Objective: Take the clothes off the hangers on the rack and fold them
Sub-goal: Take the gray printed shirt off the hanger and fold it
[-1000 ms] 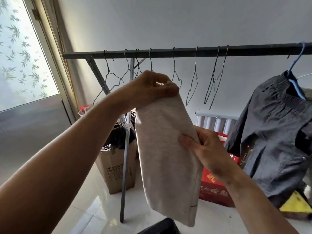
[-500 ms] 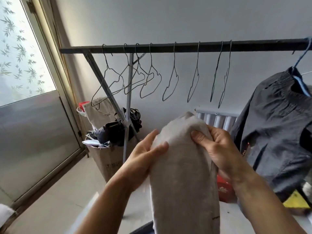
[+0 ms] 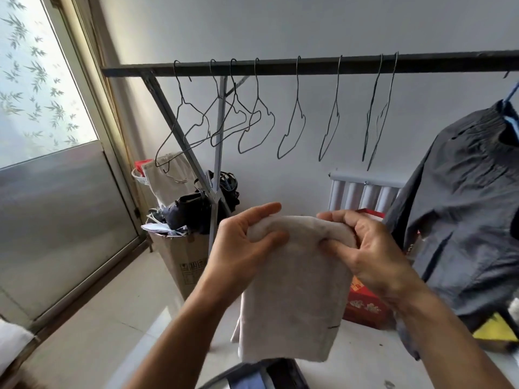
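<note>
Both arms were up in front of the person, forearms reaching in from below, well under the rack rail (image 3: 309,66). The left hand (image 3: 241,242) had its thumb laid across the near face of the beige garment (image 3: 295,299), with the fingers reaching over the top fold behind it: a clear pinch on the left corner. The right hand (image 3: 368,248) mirrored it, thumb pressed flat on the cloth and fingers curled over the top edge, gripping the right corner. The knuckles of both hands were turned up toward the rail.

The garment hung below the middle of the rail, held clear of it and touching none of the bare wire hangers (image 3: 293,130) strung along it. Its long axis ran up and down. The rounded, folded end sat uppermost between the two hands and the loose lower edge pointed at the floor, drifting slightly toward the rail's left end.

It was a pale oatmeal knit, faintly flecked and doubled over into a narrow panel. A second layer peeked out along its left side, and a short dark mark sat near the lower right edge.

Under the rail's right end, a dark grey shirt (image 3: 463,206) hung on a blue hanger (image 3: 512,94).
</note>
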Tool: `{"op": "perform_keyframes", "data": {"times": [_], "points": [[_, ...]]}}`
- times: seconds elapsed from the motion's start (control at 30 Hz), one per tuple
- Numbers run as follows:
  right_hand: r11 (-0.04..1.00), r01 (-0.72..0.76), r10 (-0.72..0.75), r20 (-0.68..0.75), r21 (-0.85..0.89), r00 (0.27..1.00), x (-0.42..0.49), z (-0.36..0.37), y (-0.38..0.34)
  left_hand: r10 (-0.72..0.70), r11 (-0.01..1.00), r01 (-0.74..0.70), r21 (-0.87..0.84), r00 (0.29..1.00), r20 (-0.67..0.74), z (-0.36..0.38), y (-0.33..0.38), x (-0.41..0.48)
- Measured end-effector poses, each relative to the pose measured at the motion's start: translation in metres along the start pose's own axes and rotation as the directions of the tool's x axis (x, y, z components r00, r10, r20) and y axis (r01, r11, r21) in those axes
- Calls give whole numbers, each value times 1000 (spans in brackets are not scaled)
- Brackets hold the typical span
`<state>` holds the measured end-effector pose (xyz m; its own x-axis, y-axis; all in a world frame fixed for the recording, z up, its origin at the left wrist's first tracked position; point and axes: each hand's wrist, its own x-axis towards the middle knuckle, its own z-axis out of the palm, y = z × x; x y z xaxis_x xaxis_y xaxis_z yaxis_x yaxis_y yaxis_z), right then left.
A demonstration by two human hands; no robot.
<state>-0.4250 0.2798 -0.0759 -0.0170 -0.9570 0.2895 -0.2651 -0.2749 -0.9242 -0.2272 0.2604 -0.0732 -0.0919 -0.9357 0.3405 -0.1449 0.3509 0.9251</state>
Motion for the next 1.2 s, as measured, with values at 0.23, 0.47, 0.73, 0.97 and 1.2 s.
{"op": "perform_keyframes", "data": {"times": [0.23,0.47,0.73,0.97,1.2], "points": [[957,166,-182,-49,-238,982,1,-9,-13,176,801,-198,565,980,94,-23,27,5],[974,185,-186,0,130,982,1,-10,-27,22,991,-33,131,996,84,-39,39,14],[967,111,-68,-190,228,979,22,1,-32,-100,886,247,-392,928,358,-12,-10,2],[884,-79,129,-78,461,989,27,-9,-27,-160,889,258,-379,949,272,-5,-12,-2],[825,-341,209,318,451,925,-4,-5,-5,-151,925,183,-334,981,119,-2,-2,7]]}}
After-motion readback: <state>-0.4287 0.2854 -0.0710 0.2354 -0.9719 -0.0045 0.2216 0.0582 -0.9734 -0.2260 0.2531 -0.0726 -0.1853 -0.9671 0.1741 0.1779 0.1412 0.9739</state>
